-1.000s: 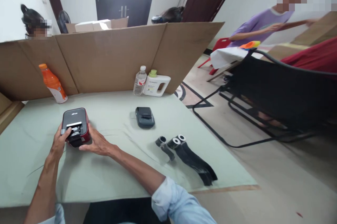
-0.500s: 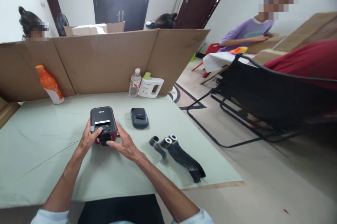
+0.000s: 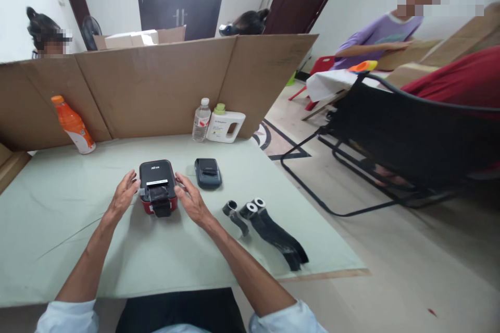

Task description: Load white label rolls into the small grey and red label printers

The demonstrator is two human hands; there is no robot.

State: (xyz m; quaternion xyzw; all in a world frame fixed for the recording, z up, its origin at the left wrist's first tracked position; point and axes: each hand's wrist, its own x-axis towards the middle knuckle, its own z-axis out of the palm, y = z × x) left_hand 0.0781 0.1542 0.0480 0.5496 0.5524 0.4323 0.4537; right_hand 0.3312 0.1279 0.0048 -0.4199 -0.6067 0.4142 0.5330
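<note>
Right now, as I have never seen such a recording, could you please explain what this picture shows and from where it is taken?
No machine is here. A person wears one camera on the head, looking forward and down, so the two bare arms coming from below are that person's own. The left hand and the right hand are open, one at each side of a red and black box-shaped printer, and hold nothing. On the pale green table also lie a smaller dark grey printer and black rolled strips with white cores. Before the brown cardboard screen stand an orange drink bottle, a clear water bottle and a white jug.
</note>
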